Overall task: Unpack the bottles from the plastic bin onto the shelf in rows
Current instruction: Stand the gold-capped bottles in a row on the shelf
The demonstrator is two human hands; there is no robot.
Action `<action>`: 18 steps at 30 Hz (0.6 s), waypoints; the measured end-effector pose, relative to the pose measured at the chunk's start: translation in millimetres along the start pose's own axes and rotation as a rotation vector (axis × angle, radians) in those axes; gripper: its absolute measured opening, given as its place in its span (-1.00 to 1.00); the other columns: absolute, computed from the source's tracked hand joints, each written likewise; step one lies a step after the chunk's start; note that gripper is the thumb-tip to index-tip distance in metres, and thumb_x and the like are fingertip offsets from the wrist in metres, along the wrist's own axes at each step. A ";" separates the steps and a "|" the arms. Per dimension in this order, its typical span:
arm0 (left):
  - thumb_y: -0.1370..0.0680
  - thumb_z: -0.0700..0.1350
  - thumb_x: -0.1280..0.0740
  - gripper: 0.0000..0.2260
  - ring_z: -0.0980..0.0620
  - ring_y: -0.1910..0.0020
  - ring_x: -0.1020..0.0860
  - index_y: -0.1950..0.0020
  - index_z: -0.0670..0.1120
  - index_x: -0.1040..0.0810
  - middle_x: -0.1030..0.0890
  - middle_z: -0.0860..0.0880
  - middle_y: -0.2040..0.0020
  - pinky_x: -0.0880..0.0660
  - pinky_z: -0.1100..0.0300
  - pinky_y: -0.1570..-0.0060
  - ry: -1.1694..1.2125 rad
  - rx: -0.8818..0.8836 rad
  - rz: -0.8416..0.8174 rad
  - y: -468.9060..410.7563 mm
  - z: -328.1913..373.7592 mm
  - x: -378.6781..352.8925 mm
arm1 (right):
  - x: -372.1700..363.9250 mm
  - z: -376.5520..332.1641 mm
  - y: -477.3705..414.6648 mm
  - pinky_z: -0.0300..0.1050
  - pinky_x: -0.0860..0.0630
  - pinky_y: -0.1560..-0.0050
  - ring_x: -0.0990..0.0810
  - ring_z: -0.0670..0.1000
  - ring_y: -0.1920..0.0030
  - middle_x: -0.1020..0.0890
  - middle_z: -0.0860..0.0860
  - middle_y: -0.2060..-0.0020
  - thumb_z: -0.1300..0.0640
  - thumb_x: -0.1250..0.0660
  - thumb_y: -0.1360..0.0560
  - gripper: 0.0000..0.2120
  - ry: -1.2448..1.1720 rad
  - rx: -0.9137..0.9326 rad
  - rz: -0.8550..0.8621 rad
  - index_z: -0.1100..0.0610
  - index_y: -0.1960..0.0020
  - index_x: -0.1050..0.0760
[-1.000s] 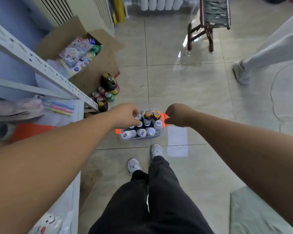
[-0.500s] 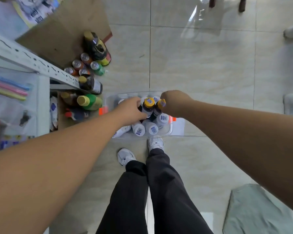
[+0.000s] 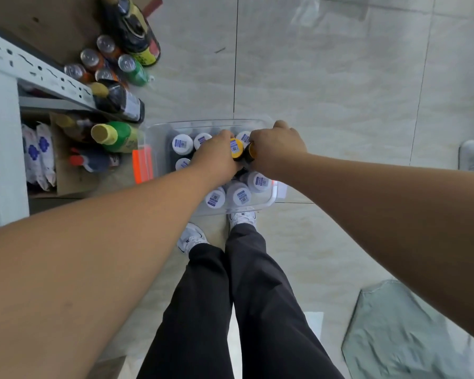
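Pale glossy floor [image 3: 340,77] tiles fill most of the view, crossed by thin dark grout lines. A crumpled grey sheet [image 3: 408,332] lies on them at the lower right. On the left stands the shelf [image 3: 39,69], a grey metal frame with slotted rails. Two white packets [image 3: 39,157] with blue print sit on its low level.

One clear plastic bin [image 3: 211,123] rests on the floor just beyond the person's two white shoes [image 3: 192,239], right beside the shelf. An orange latch [image 3: 142,165] shows on the bin's left end. Inside, seven white-capped bottles [image 3: 182,143] can be counted, each cap bearing a barcode sticker; others may be hidden under the arms.

In the middle of the bin stand two more bottles, side by side. The left hand [image 3: 216,157] has its fingers curled round the yellow-capped bottle [image 3: 236,147]. The right hand [image 3: 278,149] is closed round the orange-capped bottle [image 3: 253,151]. The two hands nearly touch.

Between shelf and bin, on the floor, stand five cans [image 3: 89,57] in a cluster, a large dark bottle [image 3: 132,26] behind them, and a green bottle [image 3: 115,135] lying tilted near the bin's corner.
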State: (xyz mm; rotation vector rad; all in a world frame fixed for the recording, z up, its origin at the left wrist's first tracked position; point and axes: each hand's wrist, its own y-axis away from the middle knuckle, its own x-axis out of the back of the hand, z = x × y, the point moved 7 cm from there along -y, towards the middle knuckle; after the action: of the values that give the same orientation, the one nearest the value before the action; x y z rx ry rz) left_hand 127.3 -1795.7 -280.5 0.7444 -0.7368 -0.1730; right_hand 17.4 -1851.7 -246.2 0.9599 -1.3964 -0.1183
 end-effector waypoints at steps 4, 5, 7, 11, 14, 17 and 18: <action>-0.39 -0.01 -0.50 -0.69 -0.10 0.02 -0.58 -0.08 -0.02 -0.54 -0.62 0.00 0.01 -0.36 0.15 0.19 0.015 -0.012 -0.036 7.4 -7.8 2.5 | 5.6 -1.7 8.6 -0.08 -0.34 0.12 -0.48 0.15 -0.10 -0.51 0.01 0.22 -0.17 -0.42 -0.40 -0.65 -0.120 0.021 0.032 0.03 -0.05 -0.54; -0.39 0.00 -0.51 -0.68 -0.08 0.01 -0.58 -0.10 -0.01 -0.56 -0.63 0.00 0.00 -0.36 0.16 0.17 0.027 -0.017 -0.034 11.9 -8.8 7.4 | 9.8 -3.7 11.8 -0.08 -0.39 0.13 -0.51 0.16 -0.06 -0.55 0.02 0.17 -0.17 -0.44 -0.38 -0.62 -0.169 0.024 0.036 0.03 -0.09 -0.56; -0.38 0.04 -0.54 -0.64 -0.04 0.00 -0.58 -0.12 0.01 -0.59 -0.64 0.02 -0.01 -0.38 0.18 0.14 0.067 -0.024 -0.026 23.9 -9.7 22.7 | 20.0 -11.1 18.7 -0.09 -0.46 0.12 -0.55 0.14 -0.01 -0.60 0.04 0.06 -0.15 -0.45 -0.37 -0.57 -0.259 0.041 0.023 0.04 -0.15 -0.57; -0.33 0.00 -0.58 -0.69 0.08 0.15 -0.59 -0.02 0.02 -0.61 -0.64 0.10 0.13 -0.38 0.27 0.27 0.132 -0.045 -0.011 56.8 -4.4 68.3 | 52.6 -32.8 35.2 -0.05 -0.54 0.10 -0.58 0.12 0.03 -0.63 0.04 0.07 -0.02 -0.50 -0.34 -0.65 -0.377 0.068 -0.061 0.08 -0.07 -0.58; -0.32 0.03 -0.58 -0.72 0.16 0.23 -0.55 0.06 0.04 -0.58 -0.61 0.12 0.20 -0.35 0.26 0.34 0.093 -0.061 0.000 91.6 12.9 114.4 | 100.2 -52.6 57.0 0.00 -0.59 0.05 -0.60 0.12 0.04 -0.65 0.04 0.07 0.03 -0.49 -0.34 -0.69 -0.387 0.097 -0.078 0.11 -0.04 -0.59; -0.31 0.04 -0.57 -0.74 0.03 0.17 -0.59 0.12 0.02 -0.57 -0.63 0.06 0.20 -0.45 0.16 0.26 0.046 -0.081 0.010 130.3 39.6 171.7 | 164.0 -72.8 85.7 0.04 -0.59 -0.02 -0.60 0.12 0.02 -0.64 0.05 0.02 0.02 -0.49 -0.35 -0.67 -0.372 0.134 -0.059 0.12 -0.06 -0.60; -0.31 0.05 -0.57 -0.73 0.02 0.16 -0.60 0.12 0.01 -0.58 -0.64 0.05 0.19 -0.47 0.14 0.24 0.029 -0.087 0.020 143.7 49.8 193.4 | 187.5 -80.6 96.1 0.05 -0.59 -0.03 -0.59 0.12 0.02 -0.64 0.05 0.02 0.02 -0.49 -0.36 -0.67 -0.368 0.148 -0.042 0.12 -0.07 -0.60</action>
State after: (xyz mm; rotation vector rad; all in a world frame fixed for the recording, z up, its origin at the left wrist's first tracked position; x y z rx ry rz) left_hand 221.8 -1793.5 -53.3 0.6558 -0.7042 -0.1748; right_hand 86.6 -1861.8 -31.8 1.1298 -1.7409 -0.2352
